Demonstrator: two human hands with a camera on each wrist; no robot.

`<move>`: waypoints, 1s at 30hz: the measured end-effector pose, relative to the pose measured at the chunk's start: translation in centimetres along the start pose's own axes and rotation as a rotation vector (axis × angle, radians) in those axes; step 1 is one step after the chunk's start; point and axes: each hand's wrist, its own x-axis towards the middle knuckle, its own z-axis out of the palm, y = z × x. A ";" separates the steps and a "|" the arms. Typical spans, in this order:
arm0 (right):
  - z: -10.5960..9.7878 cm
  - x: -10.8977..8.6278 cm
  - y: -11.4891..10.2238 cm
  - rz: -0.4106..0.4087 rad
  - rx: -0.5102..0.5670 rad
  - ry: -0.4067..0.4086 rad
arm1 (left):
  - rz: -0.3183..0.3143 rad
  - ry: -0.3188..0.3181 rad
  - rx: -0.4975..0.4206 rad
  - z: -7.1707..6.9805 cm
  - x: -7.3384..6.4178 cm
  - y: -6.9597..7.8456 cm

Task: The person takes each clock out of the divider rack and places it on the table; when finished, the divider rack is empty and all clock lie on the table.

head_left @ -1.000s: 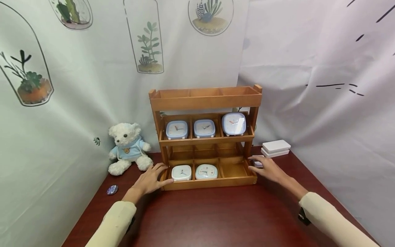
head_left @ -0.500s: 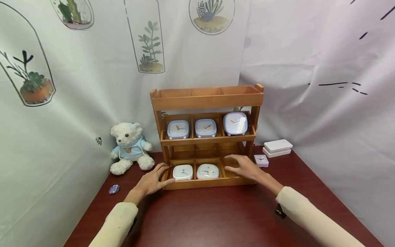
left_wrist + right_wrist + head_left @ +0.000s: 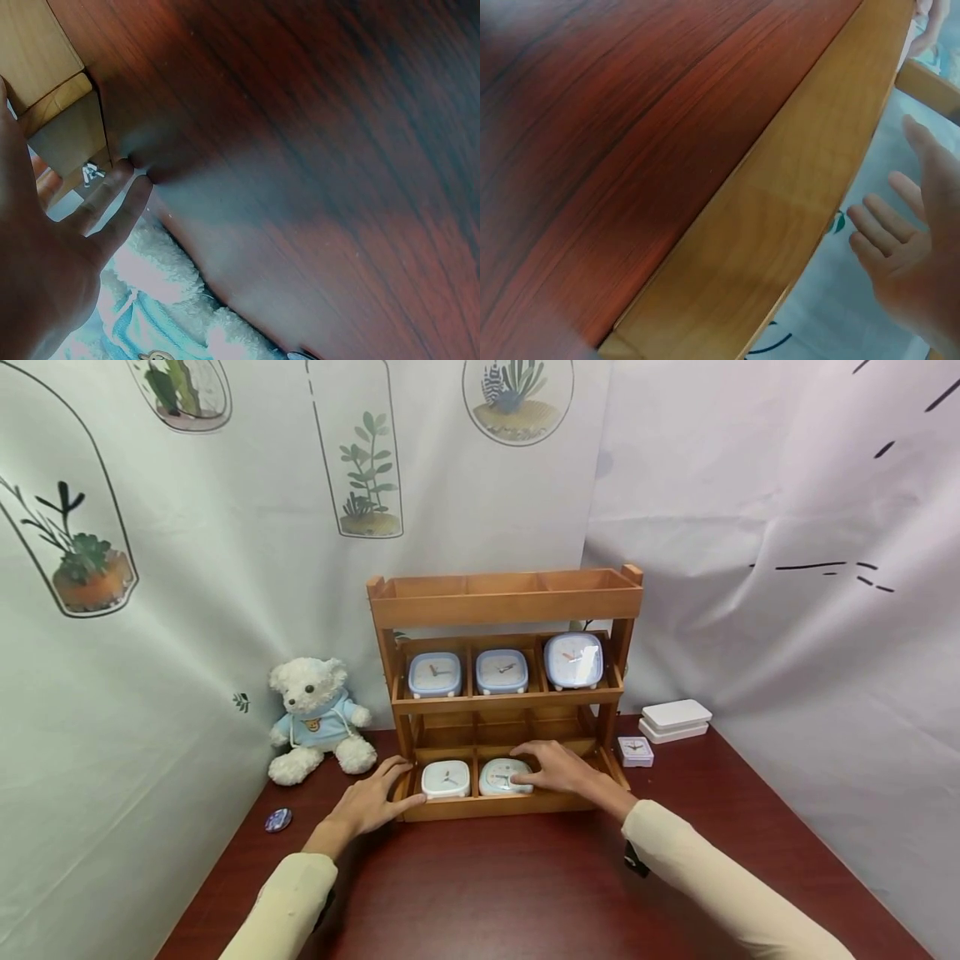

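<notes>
A three-tier wooden rack (image 3: 510, 608) stands on the dark red table (image 3: 465, 877). Its bottom tier holds a white alarm clock (image 3: 446, 778) at the left and a pale mint alarm clock (image 3: 497, 774) in the middle. My right hand (image 3: 562, 768) is over that middle clock, its thumb across part of the face; its fingers look extended and spread in the right wrist view. At the rack's lower left corner is my left hand (image 3: 367, 800), thumb along the front board. Its straight fingers (image 3: 120, 217) reach beside the rack, fingertips right at the tabletop in the left wrist view.
Three blue alarm clocks (image 3: 502, 671) sit on the middle tier. A white teddy bear (image 3: 311, 718) in a blue hoodie and a small round tin (image 3: 278, 820) are left of the rack. To its right stand a small lilac clock (image 3: 635, 752) and stacked white boxes (image 3: 675, 720).
My right hand has moved left from the rack's right end, past the right bottom compartment, to the middle clock. The left hand stays at the rack's left corner. The small lilac clock came into sight.
</notes>
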 end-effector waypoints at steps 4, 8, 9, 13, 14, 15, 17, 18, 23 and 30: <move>0.8 0.6 0.0 -0.009 -0.025 -0.043 | 0.002 0.006 -0.001 0.0 0.0 -0.1; 1.5 1.0 0.2 0.019 -0.007 -0.097 | 0.008 0.007 -0.005 0.1 -0.1 -0.1; 1.6 1.0 0.2 0.026 -0.001 -0.106 | 0.010 0.007 -0.007 0.1 -0.1 -0.1; 1.8 1.2 0.2 0.083 0.016 -0.149 | 0.019 0.014 -0.007 0.1 -0.2 -0.1; 1.8 1.3 0.2 0.100 0.013 -0.162 | 0.019 0.016 -0.006 0.0 -0.2 -0.1; 1.8 1.3 0.2 0.110 0.013 -0.169 | 0.022 0.018 -0.005 0.0 -0.2 -0.2; 1.8 1.5 0.2 0.128 0.014 -0.182 | 0.022 0.020 -0.002 -0.1 -0.1 -0.2; 1.9 1.5 0.2 0.125 0.014 -0.181 | 0.021 0.022 -0.001 -0.1 -0.2 -0.1; 2.1 1.8 0.6 0.024 0.015 -0.141 | 0.009 0.011 -0.002 -0.1 -0.2 -0.1; 2.4 1.8 1.4 -0.044 0.022 -0.077 | 0.005 0.011 -0.001 0.1 -0.1 -0.2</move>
